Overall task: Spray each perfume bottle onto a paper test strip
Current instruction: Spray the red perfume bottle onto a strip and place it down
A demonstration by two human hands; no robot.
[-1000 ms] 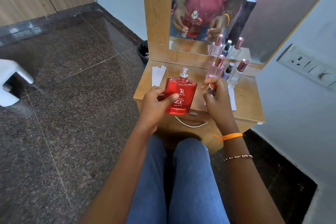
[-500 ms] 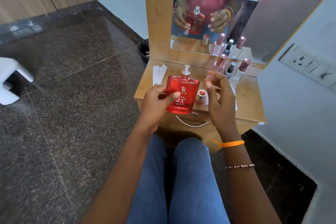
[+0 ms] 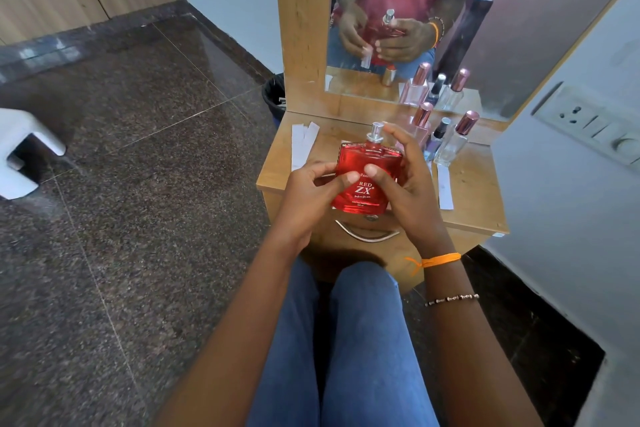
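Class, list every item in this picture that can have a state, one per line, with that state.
Square red glass perfume bottle: uncapped, upright, held in both hands.
Left hand: gripping the bottle.
Right hand: gripping the bottle.
Pink-capped clear bottle: capped, standing.
Black-capped small bottle: capped, standing.
White paper strips: lying flat.
Wooden drawer: shut.

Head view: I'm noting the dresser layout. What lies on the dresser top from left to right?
Blank paper strips → red perfume bottle, held above the top in both hands → pink-capped bottle → small dark-capped bottle → clear bottle with rose cap. A used strip lies in front of that clear bottle.
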